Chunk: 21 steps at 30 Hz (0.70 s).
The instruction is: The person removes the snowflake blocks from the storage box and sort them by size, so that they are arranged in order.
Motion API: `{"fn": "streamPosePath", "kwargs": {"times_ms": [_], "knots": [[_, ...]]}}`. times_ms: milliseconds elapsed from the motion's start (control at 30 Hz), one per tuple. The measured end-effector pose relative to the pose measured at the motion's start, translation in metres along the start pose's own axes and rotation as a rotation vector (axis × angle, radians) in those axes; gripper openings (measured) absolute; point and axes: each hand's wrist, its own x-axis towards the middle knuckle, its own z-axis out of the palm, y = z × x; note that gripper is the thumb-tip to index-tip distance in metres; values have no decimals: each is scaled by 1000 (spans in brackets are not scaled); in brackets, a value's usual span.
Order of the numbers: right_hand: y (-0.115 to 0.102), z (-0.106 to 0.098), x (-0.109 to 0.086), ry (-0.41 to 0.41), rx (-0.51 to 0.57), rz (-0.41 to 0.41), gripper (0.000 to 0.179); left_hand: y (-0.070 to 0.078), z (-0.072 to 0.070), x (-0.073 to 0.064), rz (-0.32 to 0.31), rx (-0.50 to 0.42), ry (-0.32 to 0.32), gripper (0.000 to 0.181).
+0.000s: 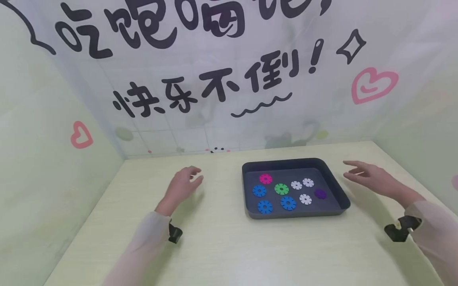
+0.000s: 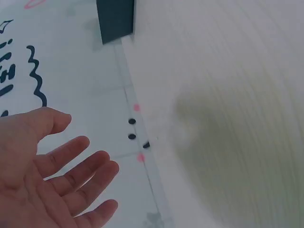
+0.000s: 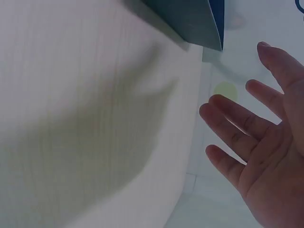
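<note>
A dark grey rectangular tray (image 1: 297, 215) stands on the table, right of the middle. Notched plastic discs lie flat in it: a pink disc (image 1: 265, 178), a green disc (image 1: 281, 188), three blue ones such as the blue disc (image 1: 288, 203), three white ones such as the white disc (image 1: 305, 199), and a purple disc (image 1: 320, 194). Left of the tray, apart from it, my left hand (image 1: 181, 184) hovers over the table with fingers relaxed, holding nothing. My right hand (image 1: 373, 178) hangs just off the tray's right side, fingers loosely extended; its palm (image 3: 280, 156) shows bare in the right wrist view.
The pale wooden table (image 1: 214, 246) is bounded by a white printed back wall (image 1: 200, 119) and side walls. A wrist camera mount (image 1: 174, 233) sits under the left wrist, and another mount (image 1: 400, 229) under the right. Tabletop lies between the left hand and the tray.
</note>
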Motion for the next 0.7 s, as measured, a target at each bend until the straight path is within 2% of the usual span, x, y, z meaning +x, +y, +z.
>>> {"fn": "streamPosePath", "kwargs": {"times_ms": [133,233,300,367,533,700], "knots": [[-6,12,-5,36,29,-54,47,29,20,8,41,-104,-14,29],[-9,18,-5,57,41,-94,40,50,34,17,105,-144,-26,25],[-9,21,-5,64,40,-101,37,64,42,24,153,-162,-57,24],[-9,23,-4,60,48,-108,35,78,50,32,208,-172,-122,26],[-6,26,-2,46,66,-112,35,108,67,50,326,-171,-347,28],[-4,30,1,50,103,-131,37,131,81,66,386,-114,-510,28]]}}
